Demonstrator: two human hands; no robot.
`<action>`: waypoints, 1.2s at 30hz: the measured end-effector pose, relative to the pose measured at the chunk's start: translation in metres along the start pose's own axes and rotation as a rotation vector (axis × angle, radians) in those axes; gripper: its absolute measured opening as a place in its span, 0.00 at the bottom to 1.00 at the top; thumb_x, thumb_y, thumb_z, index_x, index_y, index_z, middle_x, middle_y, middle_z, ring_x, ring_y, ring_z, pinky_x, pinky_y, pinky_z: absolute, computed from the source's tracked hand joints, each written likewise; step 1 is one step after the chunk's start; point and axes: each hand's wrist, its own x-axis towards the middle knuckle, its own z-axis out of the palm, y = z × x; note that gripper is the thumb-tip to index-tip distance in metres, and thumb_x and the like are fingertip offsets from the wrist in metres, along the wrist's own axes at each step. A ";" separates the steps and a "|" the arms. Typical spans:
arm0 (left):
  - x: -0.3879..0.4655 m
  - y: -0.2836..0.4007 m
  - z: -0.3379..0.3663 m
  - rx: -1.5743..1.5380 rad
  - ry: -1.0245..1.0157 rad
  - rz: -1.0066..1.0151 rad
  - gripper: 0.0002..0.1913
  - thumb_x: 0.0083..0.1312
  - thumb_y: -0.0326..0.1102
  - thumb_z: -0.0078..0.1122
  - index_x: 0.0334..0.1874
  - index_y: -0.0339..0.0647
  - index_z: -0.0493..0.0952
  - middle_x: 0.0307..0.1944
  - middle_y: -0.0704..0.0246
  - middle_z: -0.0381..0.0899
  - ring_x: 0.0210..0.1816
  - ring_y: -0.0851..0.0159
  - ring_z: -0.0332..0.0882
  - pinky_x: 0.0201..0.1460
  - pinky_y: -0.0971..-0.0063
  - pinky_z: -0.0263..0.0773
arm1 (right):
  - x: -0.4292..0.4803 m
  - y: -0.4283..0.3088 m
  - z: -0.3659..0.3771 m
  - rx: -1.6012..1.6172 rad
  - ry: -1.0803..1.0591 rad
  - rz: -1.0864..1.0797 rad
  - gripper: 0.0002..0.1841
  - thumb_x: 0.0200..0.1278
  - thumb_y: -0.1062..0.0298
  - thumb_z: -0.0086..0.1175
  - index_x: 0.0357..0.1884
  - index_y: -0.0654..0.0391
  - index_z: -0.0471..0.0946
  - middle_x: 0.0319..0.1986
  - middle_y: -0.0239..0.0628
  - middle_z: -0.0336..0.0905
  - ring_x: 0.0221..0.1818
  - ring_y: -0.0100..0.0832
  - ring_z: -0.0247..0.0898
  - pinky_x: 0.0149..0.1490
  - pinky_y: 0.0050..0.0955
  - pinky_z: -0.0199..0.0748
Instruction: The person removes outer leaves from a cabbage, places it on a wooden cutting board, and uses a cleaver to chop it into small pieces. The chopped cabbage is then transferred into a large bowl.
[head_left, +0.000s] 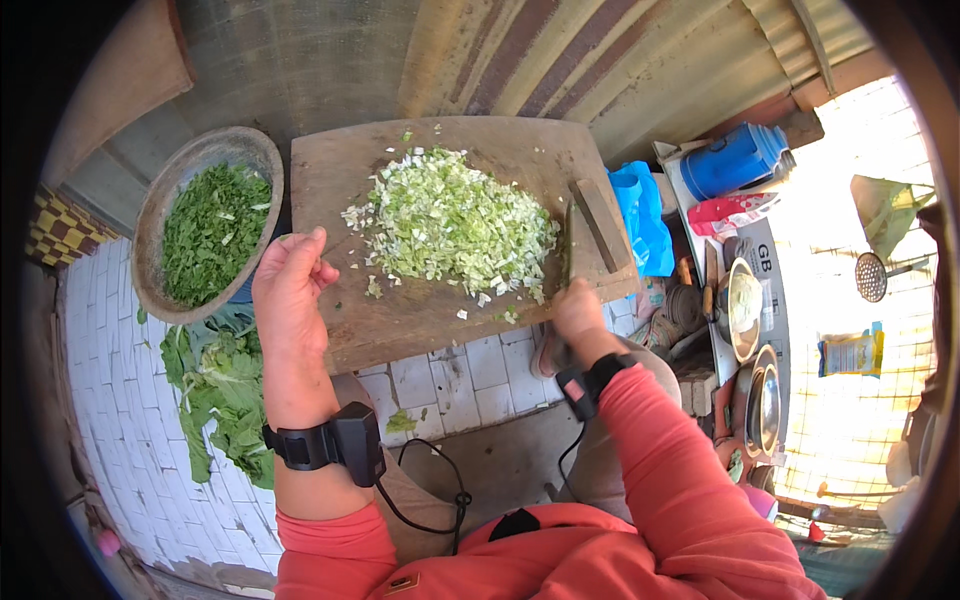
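A pile of finely chopped leafy vegetable (457, 221), pale green and white, covers the middle of a large wooden chopping board (330, 176). At the board's near right edge, my right hand (579, 311) grips a knife (570, 236) by its handle. Its blade points away from me, seen nearly edge-on beside the pile. My left hand (296, 281) hovers over the board's left edge, fingers curled and thumb against them. A small green bit shows at its fingertips; nothing larger is visible in it. Right of the knife lies a wooden strip (595, 225) on the board.
Left of the board stands a wide bowl (142, 262) of chopped dark greens (214, 240). Whole leaves (232, 397) lie below it on white tiles (112, 390). To the right are a blue bag (645, 217), a blue jug (735, 161) and metal bowls (765, 405). Corrugated sheeting (517, 60) rises behind.
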 end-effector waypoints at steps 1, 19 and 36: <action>-0.001 0.001 -0.001 -0.006 0.002 0.003 0.07 0.61 0.33 0.68 0.32 0.44 0.76 0.24 0.78 0.73 0.25 0.77 0.70 0.33 0.80 0.69 | -0.012 -0.011 0.006 0.022 -0.009 -0.062 0.18 0.66 0.60 0.46 0.44 0.70 0.71 0.42 0.66 0.79 0.49 0.59 0.77 0.55 0.48 0.75; -0.003 0.013 -0.014 -0.025 0.020 -0.003 0.08 0.60 0.34 0.69 0.32 0.44 0.76 0.25 0.77 0.73 0.26 0.76 0.70 0.33 0.81 0.66 | -0.010 -0.134 0.011 0.244 -0.004 -0.366 0.13 0.68 0.64 0.47 0.37 0.67 0.71 0.31 0.64 0.77 0.37 0.65 0.73 0.43 0.52 0.71; -0.001 0.008 -0.008 0.005 0.051 0.033 0.08 0.61 0.33 0.68 0.31 0.43 0.75 0.26 0.77 0.74 0.26 0.76 0.70 0.33 0.81 0.66 | -0.009 -0.151 -0.013 0.107 -0.116 -0.553 0.14 0.72 0.61 0.42 0.40 0.64 0.70 0.32 0.62 0.78 0.38 0.62 0.76 0.44 0.55 0.74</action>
